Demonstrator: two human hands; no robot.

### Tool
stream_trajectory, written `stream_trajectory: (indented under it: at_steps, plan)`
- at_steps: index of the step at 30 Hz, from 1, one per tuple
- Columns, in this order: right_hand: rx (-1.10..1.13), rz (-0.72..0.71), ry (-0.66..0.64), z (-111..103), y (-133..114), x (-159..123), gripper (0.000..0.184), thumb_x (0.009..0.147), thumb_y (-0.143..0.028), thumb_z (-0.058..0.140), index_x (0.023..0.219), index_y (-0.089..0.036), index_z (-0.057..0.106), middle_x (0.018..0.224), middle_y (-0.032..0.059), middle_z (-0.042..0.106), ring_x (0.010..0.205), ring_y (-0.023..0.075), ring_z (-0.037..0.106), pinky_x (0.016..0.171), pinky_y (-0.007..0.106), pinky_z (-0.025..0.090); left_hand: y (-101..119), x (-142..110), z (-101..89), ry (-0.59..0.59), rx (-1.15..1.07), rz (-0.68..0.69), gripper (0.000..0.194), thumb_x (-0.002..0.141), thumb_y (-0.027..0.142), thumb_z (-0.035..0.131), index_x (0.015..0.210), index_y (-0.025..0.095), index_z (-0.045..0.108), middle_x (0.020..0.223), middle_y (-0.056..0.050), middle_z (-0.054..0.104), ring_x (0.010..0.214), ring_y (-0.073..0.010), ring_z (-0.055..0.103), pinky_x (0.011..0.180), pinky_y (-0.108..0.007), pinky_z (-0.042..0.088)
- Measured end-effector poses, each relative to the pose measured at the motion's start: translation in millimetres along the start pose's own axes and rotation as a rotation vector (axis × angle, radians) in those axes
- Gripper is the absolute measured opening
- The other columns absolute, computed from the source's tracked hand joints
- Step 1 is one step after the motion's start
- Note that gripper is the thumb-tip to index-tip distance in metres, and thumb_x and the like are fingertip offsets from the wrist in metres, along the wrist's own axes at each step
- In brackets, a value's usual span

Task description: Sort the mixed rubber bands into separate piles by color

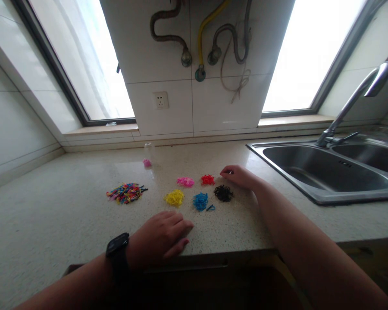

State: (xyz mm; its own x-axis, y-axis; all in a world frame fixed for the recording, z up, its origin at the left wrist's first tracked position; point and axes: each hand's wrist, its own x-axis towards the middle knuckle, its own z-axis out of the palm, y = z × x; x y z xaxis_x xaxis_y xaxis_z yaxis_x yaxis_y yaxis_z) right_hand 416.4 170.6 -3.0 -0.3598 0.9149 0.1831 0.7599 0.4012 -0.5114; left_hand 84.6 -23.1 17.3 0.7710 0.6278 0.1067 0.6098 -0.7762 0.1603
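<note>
On the table point(84, 224), left to right: mixed-color pile point(126, 193); clear container point(149, 151) with pink base point(147, 163); left hand point(161, 236), resting near the front edge, thumb and fingers apart; yellow pile point(174, 198); pink pile point(185, 182); blue pile point(200, 201); red pile point(208, 179); black pile point(223, 193); right hand point(238, 176), just beside the red and black piles, fingers curled inward, contents indeterminable.

— Is anything pinched by the right hand point(236, 176)?
— That cannot be told at this size.
— What is cut off?
— The hoses point(153, 26), by the top edge; the sink point(342, 197), by the right.
</note>
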Motion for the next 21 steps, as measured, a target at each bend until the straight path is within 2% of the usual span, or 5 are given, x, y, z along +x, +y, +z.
stream_trajectory:
  at_steps: [15,18,21]
  plan:
    - [-0.015,-0.003,-0.018,-2,-5,-2,0.026,0.087,-0.035,0.057,0.096,-0.018,0.075,0.091,0.0076,0.075,0.079,0.0193,0.065,0.073,0.030,0.048,0,-1,2.9,0.047,0.062,0.056,0.027,0.093,0.022,0.047,0.118,0.019,0.058,0.091,-0.005,0.063,0.081,-0.0201,0.057,0.077,-0.035,0.046]
    - [-0.036,-0.029,-0.026,-2,-13,-4,0.027,0.087,-0.035,0.056,0.096,-0.017,0.075,0.085,0.0072,0.074,0.074,0.0183,0.063,0.069,0.029,0.047,-1,-1,2.9,0.062,0.061,0.075,0.026,0.093,0.022,0.048,0.116,0.019,0.059,0.089,-0.005,0.064,0.079,-0.0195,0.057,0.075,-0.034,0.046]
    - [-0.067,-0.071,-0.007,-1,-34,-4,0.026,0.087,-0.034,0.056,0.098,-0.020,0.074,0.082,0.0054,0.073,0.070,0.0172,0.061,0.067,0.029,0.045,-3,0,3.5,0.074,0.071,0.098,0.025,0.093,0.023,0.048,0.115,0.019,0.059,0.086,-0.005,0.064,0.076,-0.0194,0.057,0.073,-0.033,0.045]
